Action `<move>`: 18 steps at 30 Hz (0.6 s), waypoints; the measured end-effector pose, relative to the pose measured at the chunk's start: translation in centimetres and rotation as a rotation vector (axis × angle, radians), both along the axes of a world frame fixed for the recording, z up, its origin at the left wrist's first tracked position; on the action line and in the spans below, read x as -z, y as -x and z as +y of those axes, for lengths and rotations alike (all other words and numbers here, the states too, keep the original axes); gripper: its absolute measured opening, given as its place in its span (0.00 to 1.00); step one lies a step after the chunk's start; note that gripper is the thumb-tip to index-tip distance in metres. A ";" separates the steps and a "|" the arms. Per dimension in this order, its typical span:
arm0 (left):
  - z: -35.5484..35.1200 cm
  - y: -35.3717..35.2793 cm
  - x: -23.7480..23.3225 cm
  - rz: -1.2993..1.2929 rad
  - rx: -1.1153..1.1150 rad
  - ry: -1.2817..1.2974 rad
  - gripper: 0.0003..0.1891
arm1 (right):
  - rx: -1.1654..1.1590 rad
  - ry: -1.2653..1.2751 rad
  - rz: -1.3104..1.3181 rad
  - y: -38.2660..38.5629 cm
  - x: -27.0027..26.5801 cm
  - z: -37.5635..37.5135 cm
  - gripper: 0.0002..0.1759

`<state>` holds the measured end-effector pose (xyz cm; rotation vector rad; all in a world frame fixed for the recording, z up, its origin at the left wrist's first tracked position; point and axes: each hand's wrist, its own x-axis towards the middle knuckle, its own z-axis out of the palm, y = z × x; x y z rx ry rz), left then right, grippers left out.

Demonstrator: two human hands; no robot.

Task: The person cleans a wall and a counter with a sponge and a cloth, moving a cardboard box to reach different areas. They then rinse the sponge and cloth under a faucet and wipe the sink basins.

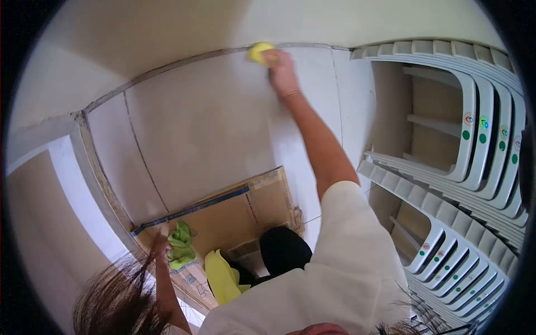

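Note:
Stretched far forward, my right hand (283, 72) is closed on a yellow sponge (260, 52), blurred by motion. The sponge touches the strip where the pale tile surface (218, 117) meets the cream wall (167, 28). At the lower left, my left hand (160, 245) grips a crumpled green cloth (181, 245) beside a flattened cardboard box (223, 215). Strands of hair hide part of that hand. A yellow cloth (219, 277) lies by my dark-clad legs (283, 251).
Stacked white plastic chairs (472, 131) stand on the right, and a second stack (441, 245) sits lower down, close to my right arm. A raised frame edge (97, 162) runs along the left. Dark grout lines (142, 151) cross the tiles.

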<state>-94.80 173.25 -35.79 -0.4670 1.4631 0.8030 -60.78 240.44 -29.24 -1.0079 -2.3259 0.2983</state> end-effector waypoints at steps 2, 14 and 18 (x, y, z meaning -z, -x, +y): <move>-0.3 -0.1 0.4 0.058 -0.036 0.034 0.20 | 0.409 0.230 0.191 -6.7 -0.2 2.1 0.14; 4.3 -1.2 -5.3 0.081 0.123 0.183 0.19 | 0.797 -0.090 -0.165 -12.7 -3.8 0.1 0.16; -1.3 1.4 0.2 0.189 0.076 0.192 0.19 | 0.341 0.084 -0.210 -4.5 -0.2 0.6 0.17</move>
